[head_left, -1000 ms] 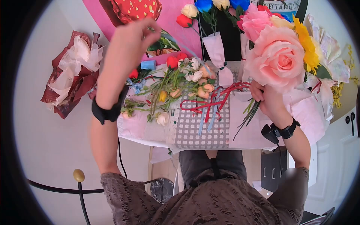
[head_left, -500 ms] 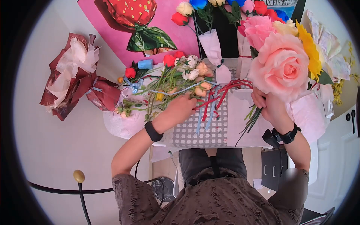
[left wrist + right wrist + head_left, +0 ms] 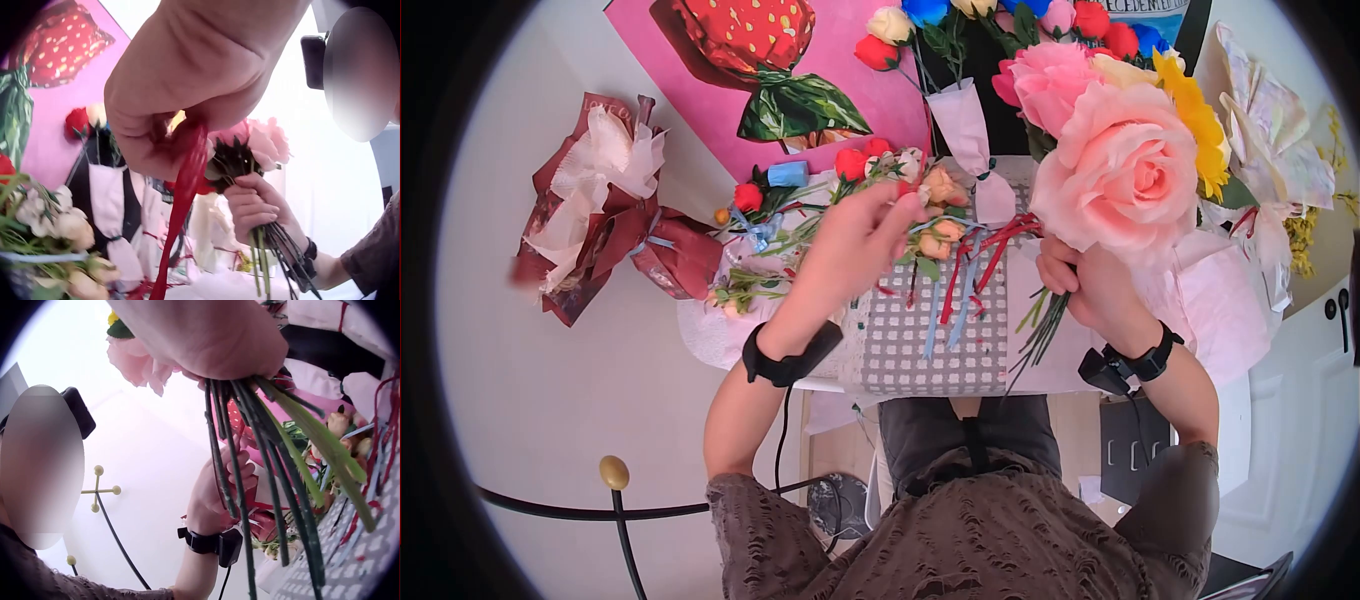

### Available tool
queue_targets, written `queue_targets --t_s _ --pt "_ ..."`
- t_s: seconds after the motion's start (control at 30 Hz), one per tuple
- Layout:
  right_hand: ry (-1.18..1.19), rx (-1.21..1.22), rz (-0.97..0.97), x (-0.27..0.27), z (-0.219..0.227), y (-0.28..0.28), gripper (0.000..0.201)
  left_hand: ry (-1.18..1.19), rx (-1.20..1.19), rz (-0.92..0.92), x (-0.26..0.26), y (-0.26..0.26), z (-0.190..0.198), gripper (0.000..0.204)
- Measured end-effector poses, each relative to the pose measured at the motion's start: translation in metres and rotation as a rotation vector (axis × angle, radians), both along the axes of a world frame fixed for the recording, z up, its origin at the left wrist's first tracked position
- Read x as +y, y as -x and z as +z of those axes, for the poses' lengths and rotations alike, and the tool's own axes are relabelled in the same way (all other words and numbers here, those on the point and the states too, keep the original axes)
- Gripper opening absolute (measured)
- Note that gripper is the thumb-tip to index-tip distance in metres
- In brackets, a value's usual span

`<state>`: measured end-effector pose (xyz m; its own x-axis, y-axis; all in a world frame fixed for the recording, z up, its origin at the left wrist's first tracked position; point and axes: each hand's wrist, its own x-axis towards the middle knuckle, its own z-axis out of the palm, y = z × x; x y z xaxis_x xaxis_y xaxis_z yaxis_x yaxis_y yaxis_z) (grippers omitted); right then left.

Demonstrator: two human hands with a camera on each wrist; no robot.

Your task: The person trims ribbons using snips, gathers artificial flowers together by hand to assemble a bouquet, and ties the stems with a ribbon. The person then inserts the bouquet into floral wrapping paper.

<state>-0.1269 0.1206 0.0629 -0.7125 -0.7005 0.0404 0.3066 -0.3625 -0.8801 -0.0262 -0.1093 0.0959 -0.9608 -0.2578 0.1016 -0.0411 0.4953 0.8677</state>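
My left hand (image 3: 865,235) is raised over the flower pile and pinches a red ribbon (image 3: 181,212), which hangs down from the fingers in the left wrist view. On the right, my right hand (image 3: 1105,285) grips a bunch of flowers by its stems (image 3: 1040,330), with the stem ends pointing down. Above that fist sit a big pale pink rose (image 3: 1135,175), a brighter pink bloom (image 3: 1055,85) and a yellow flower (image 3: 1200,125). More red ribbons (image 3: 992,250) and light blue ones lie between the hands.
Loose peach roses (image 3: 935,240), red roses (image 3: 851,163) and a blue roll (image 3: 788,174) lie on the table's left half. White-wrapped roses (image 3: 962,125) stand behind. A dark red wrapped bouquet (image 3: 675,255) is at far left. Checked cloth (image 3: 935,360) covers the front middle.
My left hand came down from high at the left, leaving a light blue ribbon across the loose flowers, then rose from the table with a red ribbon. The right-hand bunch shifted slightly left.
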Motion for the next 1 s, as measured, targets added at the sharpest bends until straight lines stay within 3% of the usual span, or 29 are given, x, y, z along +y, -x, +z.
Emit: queue_targets --t_s 0.17,0.23,0.27,0.33,0.47,0.57,0.63,0.7,0.77,0.83,0.9,0.93,1.0 --pt "0.013 -0.071 -0.009 -0.012 0.005 -0.015 0.019 0.038 -0.161 -0.188 0.050 0.018 -0.018 0.023" --pt "-0.007 -0.073 -0.028 -0.014 -0.001 -0.016 0.019 -0.256 -0.302 -0.365 0.064 0.024 -0.021 0.021" --pt "0.007 -0.084 -0.018 -0.013 -0.009 -0.013 0.017 -0.258 -0.303 -0.371 0.067 0.024 -0.019 0.021" --pt "0.009 -0.075 -0.049 -0.011 -0.013 -0.013 0.015 -0.502 -0.339 -0.424 0.072 0.025 -0.011 0.021" --pt "0.052 -0.052 -0.221 -0.013 -0.022 -0.014 0.008 -0.489 -0.419 -0.412 0.074 0.026 -0.011 0.027" --pt "0.023 -0.018 -0.210 -0.013 -0.027 -0.013 0.009 -0.422 -0.333 -0.511 0.077 0.033 -0.039 0.040" --pt "0.019 -0.001 -0.202 -0.011 -0.032 -0.008 0.009 0.051 -0.153 -0.501 0.078 0.036 -0.044 0.057" --pt "0.017 0.017 -0.194 -0.011 -0.030 -0.009 0.009 0.137 -0.127 -0.488 0.080 0.030 -0.039 0.053" --pt "-0.147 -0.084 -0.353 -0.014 -0.022 -0.014 0.016 0.220 -0.099 -0.470 0.082 0.030 -0.038 0.052" --pt "-0.200 -0.044 -0.407 -0.014 -0.049 -0.012 0.017 0.460 -0.062 -0.498 0.083 0.033 -0.045 0.047" --pt "-0.364 0.262 -0.422 -0.010 -0.072 -0.005 0.022 0.487 -0.037 -0.441 0.090 0.029 -0.050 0.046" --pt "-0.506 0.325 -0.326 -0.007 -0.069 -0.002 0.032 0.514 -0.011 -0.381 0.094 0.027 -0.050 0.047" --pt "-0.449 0.327 -0.383 -0.010 -0.081 0.003 0.036 0.569 -0.034 -0.347 0.101 0.023 -0.045 0.046"
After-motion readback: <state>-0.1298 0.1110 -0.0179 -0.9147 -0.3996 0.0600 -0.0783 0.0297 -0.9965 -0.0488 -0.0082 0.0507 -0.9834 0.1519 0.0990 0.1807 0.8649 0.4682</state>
